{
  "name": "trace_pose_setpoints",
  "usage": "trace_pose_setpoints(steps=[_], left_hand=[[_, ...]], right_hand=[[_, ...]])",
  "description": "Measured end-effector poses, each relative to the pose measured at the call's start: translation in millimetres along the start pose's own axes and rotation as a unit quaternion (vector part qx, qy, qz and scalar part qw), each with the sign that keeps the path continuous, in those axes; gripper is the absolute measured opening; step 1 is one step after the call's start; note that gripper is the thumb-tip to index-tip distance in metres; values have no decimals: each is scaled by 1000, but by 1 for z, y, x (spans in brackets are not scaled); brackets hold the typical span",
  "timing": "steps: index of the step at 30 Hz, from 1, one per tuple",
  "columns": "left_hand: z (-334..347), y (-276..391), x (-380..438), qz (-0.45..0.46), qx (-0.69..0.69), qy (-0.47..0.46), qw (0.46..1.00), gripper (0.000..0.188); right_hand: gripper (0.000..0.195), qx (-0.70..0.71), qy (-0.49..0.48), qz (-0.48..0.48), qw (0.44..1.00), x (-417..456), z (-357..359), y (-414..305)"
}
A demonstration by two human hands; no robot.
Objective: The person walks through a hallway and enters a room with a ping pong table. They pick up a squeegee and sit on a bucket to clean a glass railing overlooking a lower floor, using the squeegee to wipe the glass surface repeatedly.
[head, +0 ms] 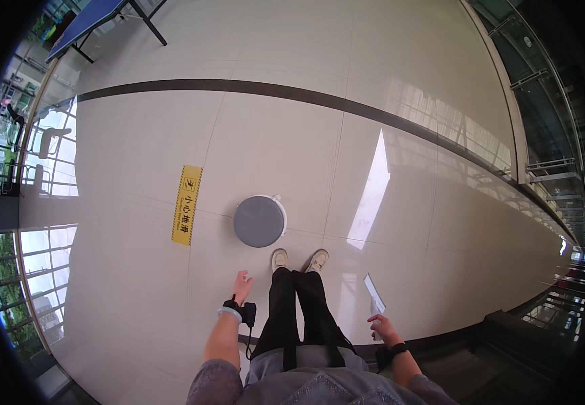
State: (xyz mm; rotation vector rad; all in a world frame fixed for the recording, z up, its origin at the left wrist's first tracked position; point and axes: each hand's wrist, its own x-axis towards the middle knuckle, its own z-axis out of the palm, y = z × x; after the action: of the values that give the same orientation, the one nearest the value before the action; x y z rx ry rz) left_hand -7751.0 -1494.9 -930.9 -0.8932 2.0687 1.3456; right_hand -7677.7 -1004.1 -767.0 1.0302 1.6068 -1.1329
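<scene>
My right hand point(384, 329) is closed around the pale handle of a flat tool with a thin, light-coloured blade or plate point(373, 293); its exact kind is unclear. The tool points away from me, over the floor. My left hand point(242, 287) holds nothing, its fingers apart and slightly curled, left of my legs. A round stool or lidded bin with a grey top point(258, 221) and a white rim stands on the tiles just ahead of my shoes. Left of it, a yellow wet-floor warning strip point(187, 205) with black writing lies flat on the floor.
Glossy beige tiles point(282, 142) reflect the windows. A dark floor band point(211, 85) crosses ahead. At the upper left stands a blue-topped table point(90, 23) with dark legs. Chairs point(15, 126) are near the left windows. A glass railing point(541, 91) runs along the right.
</scene>
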Motion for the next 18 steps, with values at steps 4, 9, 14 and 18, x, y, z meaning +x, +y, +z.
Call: trace_pose_setpoints(steps=[4,9,14,18], left_hand=[[8,-21,-20,-7,14,-19,1000,42],[14,-6,-41,-51,-16,14,998,44],[31,-1,-24,-64,-53,75,994,47],[48,14,-13,-60,-46,47,996,44]], right_hand=[[27,-45,-24,25,998,10,-27,-30],[28,-47,-3,-24,999,38,-70,-58],[30,-28,18,-43,998,61,-100,-76],[31,-18,25,-22,999,52,-109,-54]])
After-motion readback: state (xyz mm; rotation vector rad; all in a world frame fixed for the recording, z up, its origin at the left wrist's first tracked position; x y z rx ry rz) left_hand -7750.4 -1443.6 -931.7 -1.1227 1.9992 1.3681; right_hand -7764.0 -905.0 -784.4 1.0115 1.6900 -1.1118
